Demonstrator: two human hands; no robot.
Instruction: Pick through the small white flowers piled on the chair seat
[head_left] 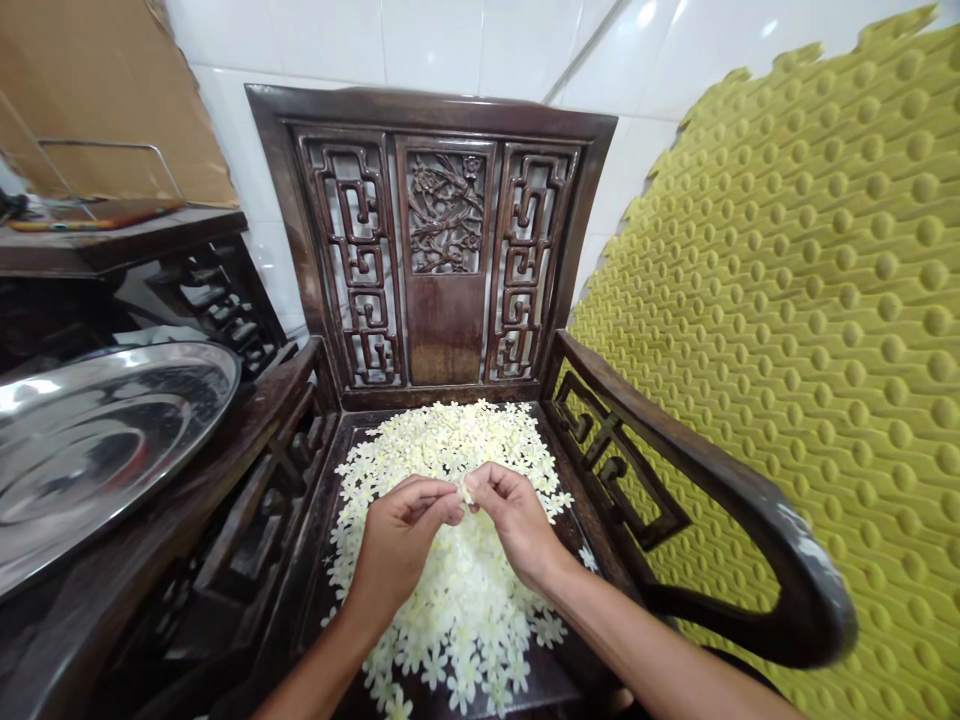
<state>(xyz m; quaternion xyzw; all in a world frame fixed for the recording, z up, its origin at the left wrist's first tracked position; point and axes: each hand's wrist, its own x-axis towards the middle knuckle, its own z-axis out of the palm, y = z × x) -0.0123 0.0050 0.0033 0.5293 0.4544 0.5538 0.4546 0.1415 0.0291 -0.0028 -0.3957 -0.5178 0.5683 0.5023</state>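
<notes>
A thick heap of small, pale yellow-white flowers (457, 435) covers most of the dark wooden chair's seat. Just above the heap, my left hand (409, 535) and my right hand (517, 525) meet at their fingertips. Between them is a small white flower (466, 491), partly hidden by the fingers. My right thumb and index finger pinch it. The left thumb and index finger are closed against it from the other side. A single flower (588, 558) lies apart from the heap at the seat's right side.
The chair has a carved back (448, 330) and a curved right armrest (720, 500). A round metal tray (202, 390) rests at the left armrest. Yellow bumpy foam matting (810, 300) stands at the right. Cardboard (112, 90) leans behind a dark wooden surface (127, 238) on the left.
</notes>
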